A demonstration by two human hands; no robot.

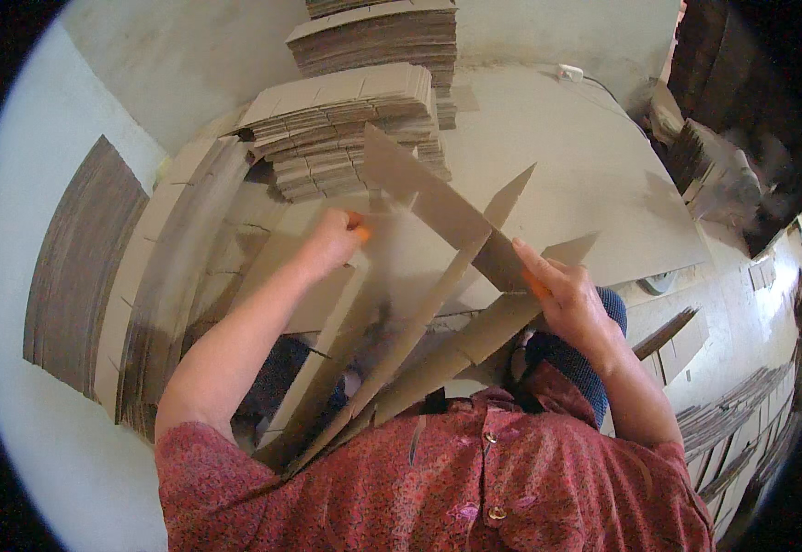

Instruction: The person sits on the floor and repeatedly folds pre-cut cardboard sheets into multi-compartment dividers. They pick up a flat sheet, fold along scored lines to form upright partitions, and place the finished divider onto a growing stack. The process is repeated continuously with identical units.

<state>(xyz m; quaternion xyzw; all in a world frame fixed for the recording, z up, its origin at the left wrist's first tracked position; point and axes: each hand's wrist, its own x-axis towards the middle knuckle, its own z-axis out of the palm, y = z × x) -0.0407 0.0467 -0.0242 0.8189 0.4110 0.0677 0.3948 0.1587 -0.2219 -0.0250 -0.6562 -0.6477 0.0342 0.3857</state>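
Note:
My right hand (562,293) grips the lower right end of a slotted brown cardboard strip (433,195), thumb along its edge. This strip slants up to the left, crossing other long cardboard strips (429,317) that run down toward my lap and chest. The crossing pieces form a partly joined divider. My left hand (332,241) is closed beside the strips, with orange coverings on its fingertips. Whatever it pinches is hidden, and a blurred strip (323,350) lies just below it. Orange also shows under my right fingers.
A tall stack of slotted cardboard (341,110) stands at the back of the cardboard-covered work surface (594,175). More strips stand in rows at the left (157,248) and lower right (732,414). A white plug with a cable (569,73) lies near the back wall.

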